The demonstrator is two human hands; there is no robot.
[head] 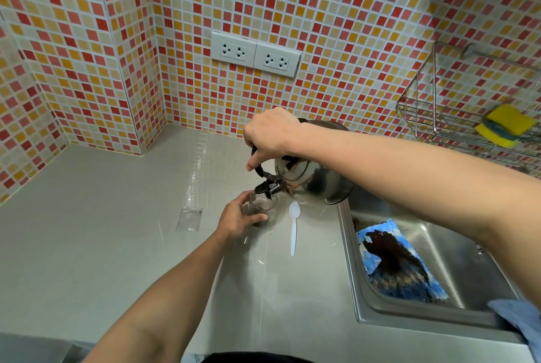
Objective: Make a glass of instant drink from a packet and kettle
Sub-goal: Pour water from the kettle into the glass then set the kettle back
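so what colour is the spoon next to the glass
White plastic spoon, clearest in the head view.

Glass (261,207) on worktop (102,245), kettle (316,181) tilted above it. Spoon (293,225) just right of glass, packet (189,219) left. Sink (474,280) right; rack (456,116) behind sink.
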